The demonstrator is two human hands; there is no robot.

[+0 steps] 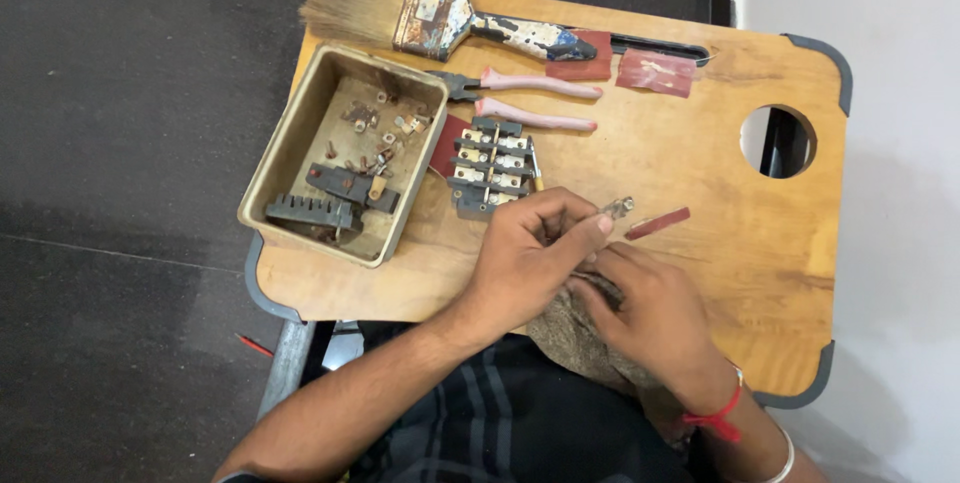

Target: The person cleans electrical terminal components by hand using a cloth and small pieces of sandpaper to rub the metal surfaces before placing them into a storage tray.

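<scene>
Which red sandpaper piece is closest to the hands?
The thin strip of red sandpaper, lying just right of the left hand. The two wider pieces lie far up by the paintbrush.

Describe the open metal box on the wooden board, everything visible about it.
The metal box is a shallow, rectangular, lidless tray, dull tan and grimy, with worn walls. It sits tilted on the left part of the wooden board, its near corner reaching the board's edge. Inside lie dark ribbed terminal blocks, rusty screws and small fittings. Neither hand touches it; pink-handled pliers lie beside its right corner.
</scene>
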